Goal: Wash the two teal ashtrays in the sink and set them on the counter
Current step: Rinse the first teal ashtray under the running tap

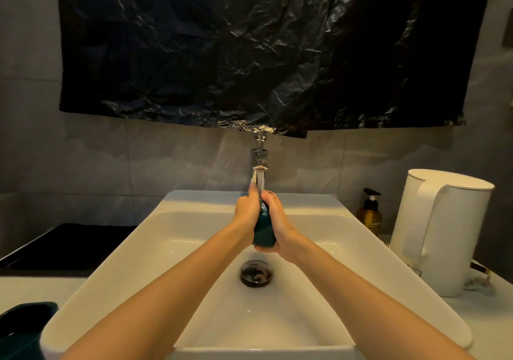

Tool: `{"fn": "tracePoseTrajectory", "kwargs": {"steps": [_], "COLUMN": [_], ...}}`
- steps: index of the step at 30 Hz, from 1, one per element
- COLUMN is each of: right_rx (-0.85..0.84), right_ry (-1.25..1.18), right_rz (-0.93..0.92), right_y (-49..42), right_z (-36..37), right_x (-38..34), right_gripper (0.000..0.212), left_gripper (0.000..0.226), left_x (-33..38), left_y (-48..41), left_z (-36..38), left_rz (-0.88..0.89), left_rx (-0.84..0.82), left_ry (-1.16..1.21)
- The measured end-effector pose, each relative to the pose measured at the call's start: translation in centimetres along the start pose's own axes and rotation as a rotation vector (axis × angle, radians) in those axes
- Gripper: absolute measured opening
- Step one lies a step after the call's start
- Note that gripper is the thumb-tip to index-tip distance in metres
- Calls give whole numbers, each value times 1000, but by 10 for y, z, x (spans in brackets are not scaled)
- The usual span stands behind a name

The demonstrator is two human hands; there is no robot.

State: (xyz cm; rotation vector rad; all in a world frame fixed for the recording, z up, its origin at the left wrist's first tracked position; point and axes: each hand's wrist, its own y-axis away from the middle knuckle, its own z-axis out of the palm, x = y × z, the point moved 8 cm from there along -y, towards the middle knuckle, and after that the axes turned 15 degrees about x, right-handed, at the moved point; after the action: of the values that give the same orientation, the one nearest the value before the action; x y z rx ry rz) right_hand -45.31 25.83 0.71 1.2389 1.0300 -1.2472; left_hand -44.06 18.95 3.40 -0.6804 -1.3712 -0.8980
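A teal ashtray (264, 230) stands on edge between both my hands over the white sink (144, 251), under the water running from the chrome tap (259, 160). My left hand (245, 209) grips its left side with curled fingers. Cupped under and against its right side is my right hand (277, 221). Most of the ashtray is hidden by the hands. A second teal ashtray (25, 329) lies on the counter at the bottom left, cut off by the frame edge.
A dark drain plug (256, 272) sits in the basin below the hands. A white kettle (441, 229) and an amber pump bottle (370, 212) stand on the counter at right. A black tray (63, 246) lies at left. Black plastic sheet (263, 49) hangs above the tap.
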Motion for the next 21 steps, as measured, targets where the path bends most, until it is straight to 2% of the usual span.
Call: {"fn": "tracePoseTrajectory", "kwargs": {"steps": [5,7,10,13,17,21], "right_rx": [14,29,68,64,9,27], "right_ry": [-153,-93,95,156,136,-67], "right_rz": [229,136,-123,-205,-12,280], "right_y": [2,-3,-1,0,1,1], "right_z": [-7,-8,-8,-13,-14,-18], "right_x": [12,9,-6,-12,3,13], "right_gripper": [48,43,26,23,36,57], "left_gripper": [33,28,32,40,32,31], "left_x": [-4,-2,-3,-9,-14,-13], "left_y": [9,9,-3,-7,-1,-1], "left_z": [6,3,-3,-2,3,6], "left_rz": [221,210,47,-39,-36,53], "left_rx": [-67,-59,-17,-64,-198,-295], "left_ry": [-46,-22,22,34,145,85]}}
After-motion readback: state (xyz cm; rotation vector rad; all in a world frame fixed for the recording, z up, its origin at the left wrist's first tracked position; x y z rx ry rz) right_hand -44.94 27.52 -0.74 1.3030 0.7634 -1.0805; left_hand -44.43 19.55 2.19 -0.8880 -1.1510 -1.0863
